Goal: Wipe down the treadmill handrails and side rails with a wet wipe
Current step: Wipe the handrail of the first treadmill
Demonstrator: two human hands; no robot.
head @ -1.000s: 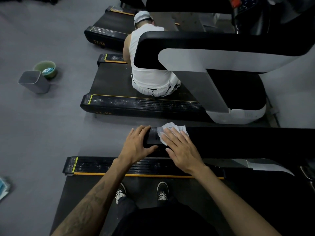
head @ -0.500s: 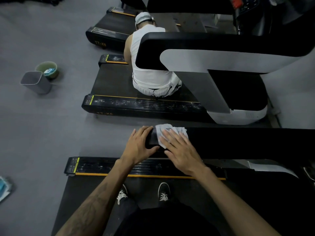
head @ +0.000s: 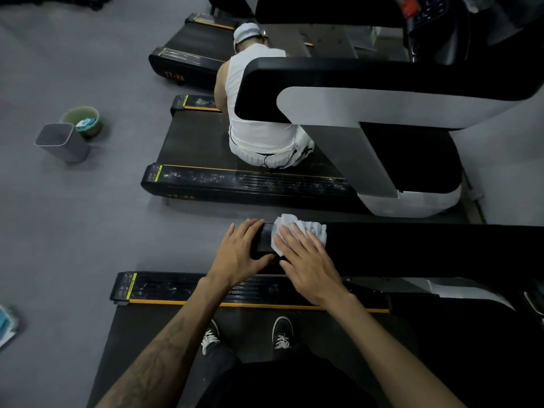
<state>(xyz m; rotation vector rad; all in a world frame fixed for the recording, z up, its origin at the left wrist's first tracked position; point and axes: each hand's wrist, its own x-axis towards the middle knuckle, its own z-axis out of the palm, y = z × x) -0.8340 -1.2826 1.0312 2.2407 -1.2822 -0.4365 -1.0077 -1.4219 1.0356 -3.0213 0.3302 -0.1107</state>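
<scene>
Right hand point(head: 306, 266) lies flat with fingers straight, pressing the wipe point(head: 297, 231) onto the top of the black handrail point(head: 412, 248) near its free end, centre of frame. Wipe is white, crumpled, partly under the fingers, bunched edge sticking out past the fingertips toward the top of frame. Left hand point(head: 240, 254) grips the handrail end just left of the wipe, fingers over the top, thumb curled round the near side; looks like it touches the wipe edge, hard to tell in the dim light. Handrail runs from centre to the right edge.

Below the hands, the side rail point(head: 182, 287), black, ribbed, dusty, with an orange stripe along its lower edge and a yellow mark at its left end. Belt point(head: 153, 343) below that, two dark shoes point(head: 282, 332) with white laces on it, lower centre.

Upper centre: a second treadmill point(head: 206, 148) with a person point(head: 259, 113) in white top and cap sitting on its belt, back to camera, partly hidden behind that machine's black and white arm. A third treadmill further up. Left of frame on the grey floor point(head: 73, 231): a grey bin point(head: 61, 142) touching a green bowl point(head: 84, 120) with something pale blue inside. Blue-white packet point(head: 7, 325) at the lower left edge, cut off.
</scene>
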